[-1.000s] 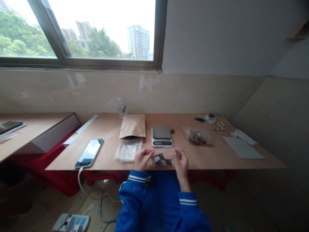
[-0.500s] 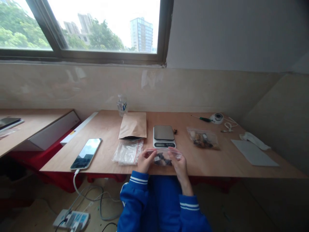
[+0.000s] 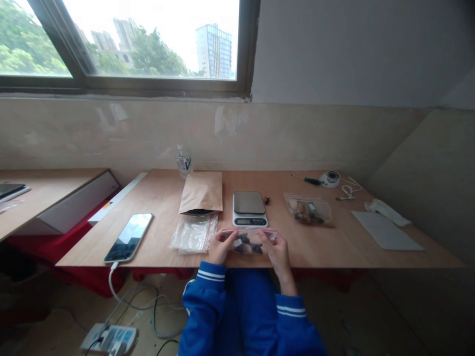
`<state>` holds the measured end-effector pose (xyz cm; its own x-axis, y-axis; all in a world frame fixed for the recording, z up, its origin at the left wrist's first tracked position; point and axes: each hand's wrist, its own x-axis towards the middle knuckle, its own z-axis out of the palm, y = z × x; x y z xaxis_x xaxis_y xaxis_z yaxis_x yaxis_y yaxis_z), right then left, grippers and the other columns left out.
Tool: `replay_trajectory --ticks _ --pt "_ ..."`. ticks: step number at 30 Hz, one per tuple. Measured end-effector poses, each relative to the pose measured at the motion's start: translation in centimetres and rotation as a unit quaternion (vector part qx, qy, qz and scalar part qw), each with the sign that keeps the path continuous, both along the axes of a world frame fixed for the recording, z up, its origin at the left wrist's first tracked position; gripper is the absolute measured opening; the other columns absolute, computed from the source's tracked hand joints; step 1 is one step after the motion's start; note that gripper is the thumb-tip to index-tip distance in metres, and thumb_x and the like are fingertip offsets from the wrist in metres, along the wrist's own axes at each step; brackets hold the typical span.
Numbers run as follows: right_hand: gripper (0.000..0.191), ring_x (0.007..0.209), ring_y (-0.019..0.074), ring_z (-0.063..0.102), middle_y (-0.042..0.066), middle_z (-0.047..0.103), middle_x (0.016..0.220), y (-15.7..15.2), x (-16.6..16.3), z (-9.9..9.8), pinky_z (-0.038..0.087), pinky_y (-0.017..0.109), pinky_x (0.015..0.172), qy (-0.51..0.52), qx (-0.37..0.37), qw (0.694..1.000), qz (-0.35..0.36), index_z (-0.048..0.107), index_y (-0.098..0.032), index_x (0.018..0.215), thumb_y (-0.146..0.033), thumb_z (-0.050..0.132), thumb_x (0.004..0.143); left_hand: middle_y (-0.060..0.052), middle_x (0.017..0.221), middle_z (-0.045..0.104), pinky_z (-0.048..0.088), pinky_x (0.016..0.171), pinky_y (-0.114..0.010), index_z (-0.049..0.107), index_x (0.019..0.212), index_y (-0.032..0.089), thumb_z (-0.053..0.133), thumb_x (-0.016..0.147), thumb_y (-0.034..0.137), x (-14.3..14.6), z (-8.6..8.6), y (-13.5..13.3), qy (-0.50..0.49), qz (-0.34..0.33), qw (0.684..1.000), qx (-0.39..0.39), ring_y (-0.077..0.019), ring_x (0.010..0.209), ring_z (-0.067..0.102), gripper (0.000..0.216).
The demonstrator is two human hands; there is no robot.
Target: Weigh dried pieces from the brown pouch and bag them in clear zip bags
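Between my hands, at the table's front edge, is a clear zip bag [image 3: 248, 244] holding dark and pale lumps and a small white label. My left hand [image 3: 220, 245] pinches the bag's top left corner. At the top right, my right hand [image 3: 276, 249] pinches the same top edge. Just behind the bag stands a white digital kitchen scale [image 3: 250, 209] with a bare metal plate. A small brown piece [image 3: 266, 200] lies beside the scale's right side. Left of the scale are a stack of clear zip bags [image 3: 193, 234] and a brown paper pouch [image 3: 202, 193], its dark mouth facing me.
A second filled zip bag [image 3: 308, 211] lies to the right, with a white sheet [image 3: 386, 231] beyond. Behind are a screwdriver [image 3: 312, 181] and a white camera [image 3: 330, 179]. A phone [image 3: 129, 238] on a cable lies left; a bottle [image 3: 183, 162] stands at the back.
The view has shifted slightly, so most things sit a little further left. Both hands still pinch the zip bag's top edge, with little visible movement.
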<state>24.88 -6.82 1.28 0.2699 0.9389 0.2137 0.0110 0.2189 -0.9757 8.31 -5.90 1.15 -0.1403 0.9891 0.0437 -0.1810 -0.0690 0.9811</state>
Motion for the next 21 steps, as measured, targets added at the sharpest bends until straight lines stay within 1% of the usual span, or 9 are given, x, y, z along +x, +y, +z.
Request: replay_trajectory --ticks 5,9,11,14,17,21 --pt "0.026 0.077 0.0200 0.066 0.005 0.072 0.079 0.59 -0.26 -0.48 0.052 0.032 0.075 0.006 -0.002 1.000 0.014 0.069 -0.016 0.083 -0.040 0.069 0.073 -0.007 0.076 0.072 0.054 0.073 -0.030 0.072 0.077 0.013 0.076 0.064 0.038 -0.20 0.22 0.24 -0.016 0.023 0.999 0.016 -0.0198 0.076 0.067 0.029" --pt "0.025 0.073 0.0179 0.066 0.003 0.071 0.076 0.95 -0.61 -0.71 0.052 0.030 0.071 0.058 -0.016 0.998 0.009 0.067 -0.017 0.083 -0.040 0.070 0.072 -0.008 0.080 0.073 0.054 0.076 -0.032 0.073 0.078 0.012 0.077 0.063 0.038 -0.42 0.18 0.26 -0.027 0.003 1.000 0.006 -0.0214 0.079 0.068 0.030" --pt "0.026 0.071 0.0178 0.066 0.003 0.071 0.077 1.05 -0.66 -0.82 0.052 0.030 0.069 0.077 -0.020 0.996 0.036 0.067 -0.018 0.085 -0.040 0.070 0.072 -0.009 0.084 0.073 0.054 0.079 -0.034 0.074 0.080 0.012 0.076 0.064 0.039 -0.37 0.07 0.12 -0.023 -0.023 0.999 -0.003 -0.0229 0.083 0.068 0.031" --pt "0.026 0.071 0.0194 0.067 0.003 0.071 0.077 1.09 -0.57 -0.80 0.054 0.032 0.068 0.069 -0.028 0.991 0.114 0.067 -0.018 0.086 -0.040 0.070 0.072 -0.011 0.087 0.073 0.052 0.084 -0.037 0.074 0.083 0.012 0.075 0.066 0.040 -0.16 -0.18 -0.12 -0.006 -0.059 0.998 -0.012 -0.0253 0.088 0.067 0.033" --pt "0.025 0.073 0.0207 0.067 0.005 0.072 0.078 1.03 -0.43 -0.57 0.054 0.034 0.070 0.049 -0.029 0.987 0.153 0.068 -0.017 0.086 -0.040 0.068 0.074 -0.012 0.088 0.073 0.052 0.085 -0.038 0.074 0.082 0.012 0.074 0.066 0.040 -0.04 -0.36 -0.23 0.011 -0.054 0.998 -0.017 -0.0262 0.089 0.067 0.032" --pt "0.025 0.075 0.0207 0.067 0.005 0.072 0.083 0.90 -0.46 -0.29 0.054 0.036 0.073 0.044 -0.026 0.985 0.162 0.068 -0.018 0.089 -0.038 0.068 0.074 -0.011 0.086 0.073 0.052 0.084 -0.037 0.074 0.081 0.013 0.075 0.065 0.040 -0.14 -0.38 -0.18 0.021 -0.038 0.999 -0.011 -0.0253 0.087 0.067 0.031"
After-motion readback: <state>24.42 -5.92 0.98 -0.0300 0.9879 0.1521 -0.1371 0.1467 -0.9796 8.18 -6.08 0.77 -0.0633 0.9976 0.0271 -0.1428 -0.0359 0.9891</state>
